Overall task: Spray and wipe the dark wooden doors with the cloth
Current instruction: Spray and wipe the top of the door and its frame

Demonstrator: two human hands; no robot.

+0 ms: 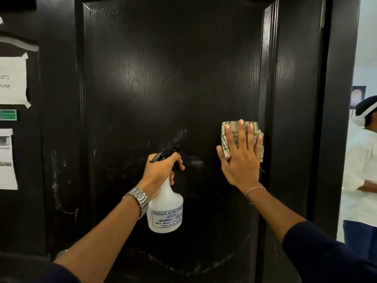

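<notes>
**Cloth flat on the door, sprayer raised beside it**

My right hand (241,158) presses the folded cloth (242,137) against the dark door (163,78) with fingers spread. My left hand (163,170) grips the spray bottle (166,213) by its neck, nozzle toward the panel. Its label reads "KISSAN AGRI SPRA… (INDIA) MUMBAI". Taped papers (12,80) hang left of my left hand; a person in white (361,172) stands right of my right hand.

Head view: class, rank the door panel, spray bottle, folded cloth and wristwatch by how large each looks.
1. Door panel
2. Spray bottle
3. Folded cloth, partly hidden under the right hand, so its rank is unsure
4. Wristwatch
</notes>
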